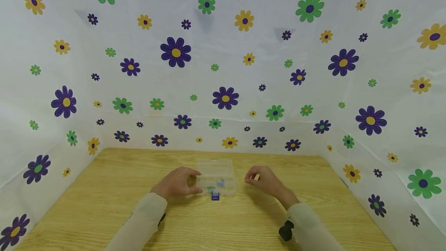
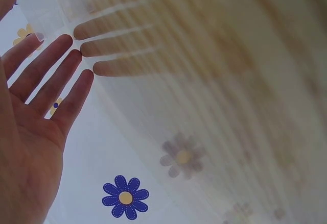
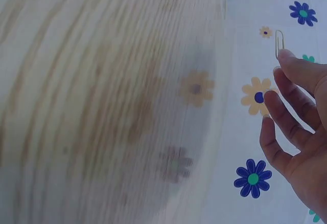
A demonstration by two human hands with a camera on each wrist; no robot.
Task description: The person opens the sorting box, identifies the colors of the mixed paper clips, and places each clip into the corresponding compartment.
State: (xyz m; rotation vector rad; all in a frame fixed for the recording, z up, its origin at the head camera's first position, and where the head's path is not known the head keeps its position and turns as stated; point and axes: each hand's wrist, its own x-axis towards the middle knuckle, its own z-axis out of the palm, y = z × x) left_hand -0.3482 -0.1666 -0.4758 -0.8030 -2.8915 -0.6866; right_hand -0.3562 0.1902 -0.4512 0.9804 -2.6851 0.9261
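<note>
A clear plastic compartment box (image 1: 214, 167) lies on the table with its lid folded back. Small green, blue and yellow pieces show in its front compartments; they are too small to name. My left hand (image 1: 177, 182) is at the box's left edge, thumb and index finger apart along that side. In the left wrist view its fingers (image 2: 48, 76) are mostly straight. To the right of the box, my right hand (image 1: 266, 181) is held above the table. Its thumb and index finger pinch a yellowish paper clip (image 3: 279, 44), which points up in the right wrist view.
A small dark-blue piece (image 1: 215, 196), resembling a binder clip, is at the box's front edge. The wooden table (image 1: 216, 227) is bordered at the back and sides by a white flower-print sheet (image 1: 230, 76).
</note>
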